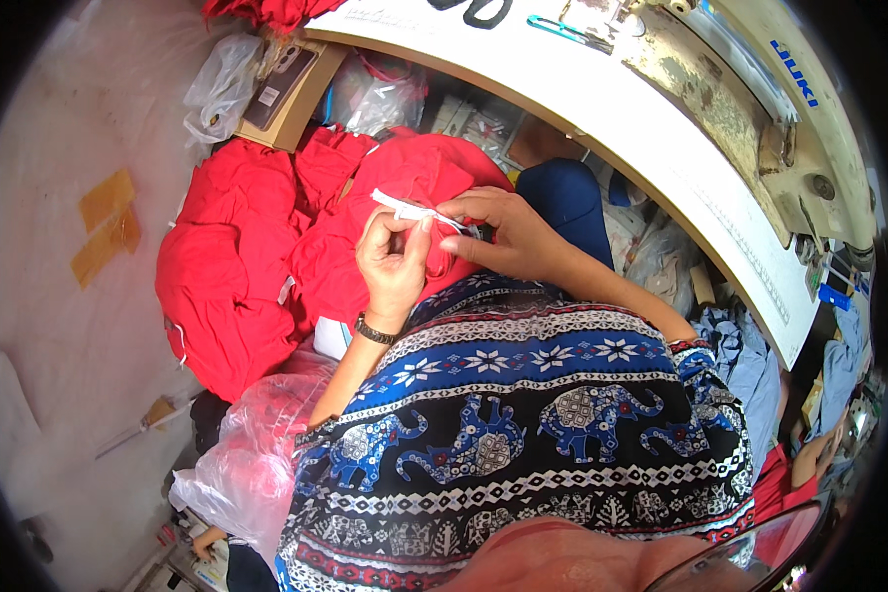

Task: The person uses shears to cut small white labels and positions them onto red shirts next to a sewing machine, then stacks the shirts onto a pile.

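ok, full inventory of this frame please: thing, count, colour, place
white strip: 1, white, pinched between both hands over the red cloth
red cloth: 1 pile, red, on the floor left of the lap
plastic bags: 2, clear; one lower left holding red cloth, one upper left by the box
cardboard box: 1, brown, upper left under the table edge
table: 1, white, curving across the top right
scissors: 1, black handles, top edge of the table
sewing machine: 1, cream, worn, top right
blue cloth: 1 heap, pale blue, right under the table
wristwatch: 1, dark, left wrist
left hand: 1, pinching the strip
right hand: 1, pinching the strip
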Demonstrator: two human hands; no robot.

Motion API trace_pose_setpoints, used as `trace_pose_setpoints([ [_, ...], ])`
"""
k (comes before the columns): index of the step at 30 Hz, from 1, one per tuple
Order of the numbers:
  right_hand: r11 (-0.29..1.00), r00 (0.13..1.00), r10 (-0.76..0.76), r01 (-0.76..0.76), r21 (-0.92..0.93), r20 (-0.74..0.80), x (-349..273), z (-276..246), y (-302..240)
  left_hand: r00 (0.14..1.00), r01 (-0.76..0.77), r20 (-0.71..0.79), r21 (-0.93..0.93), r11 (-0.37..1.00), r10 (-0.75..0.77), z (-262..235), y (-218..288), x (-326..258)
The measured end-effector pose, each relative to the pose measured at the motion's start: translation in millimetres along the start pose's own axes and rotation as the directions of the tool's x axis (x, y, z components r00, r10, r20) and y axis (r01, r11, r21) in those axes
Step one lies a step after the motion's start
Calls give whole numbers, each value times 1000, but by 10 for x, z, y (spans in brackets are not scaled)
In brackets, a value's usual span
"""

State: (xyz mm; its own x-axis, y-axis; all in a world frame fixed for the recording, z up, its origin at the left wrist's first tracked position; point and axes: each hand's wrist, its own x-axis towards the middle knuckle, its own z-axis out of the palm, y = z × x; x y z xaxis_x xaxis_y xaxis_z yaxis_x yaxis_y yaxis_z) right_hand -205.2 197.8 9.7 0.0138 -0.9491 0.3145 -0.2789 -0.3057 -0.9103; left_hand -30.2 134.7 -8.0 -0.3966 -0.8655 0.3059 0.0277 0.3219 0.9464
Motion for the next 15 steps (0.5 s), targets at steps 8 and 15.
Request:
trace_pose_setpoints([
  [8, 990, 996, 86, -83, 114, -14, -4, 47, 142, 998, 57, 15, -122, 991, -56, 46, 17, -11],
  [15, 995, 997, 70, -66, -77, 43, -20, 0, 92, 999, 44, 28, -140, 989, -40, 54, -22, 1],
])
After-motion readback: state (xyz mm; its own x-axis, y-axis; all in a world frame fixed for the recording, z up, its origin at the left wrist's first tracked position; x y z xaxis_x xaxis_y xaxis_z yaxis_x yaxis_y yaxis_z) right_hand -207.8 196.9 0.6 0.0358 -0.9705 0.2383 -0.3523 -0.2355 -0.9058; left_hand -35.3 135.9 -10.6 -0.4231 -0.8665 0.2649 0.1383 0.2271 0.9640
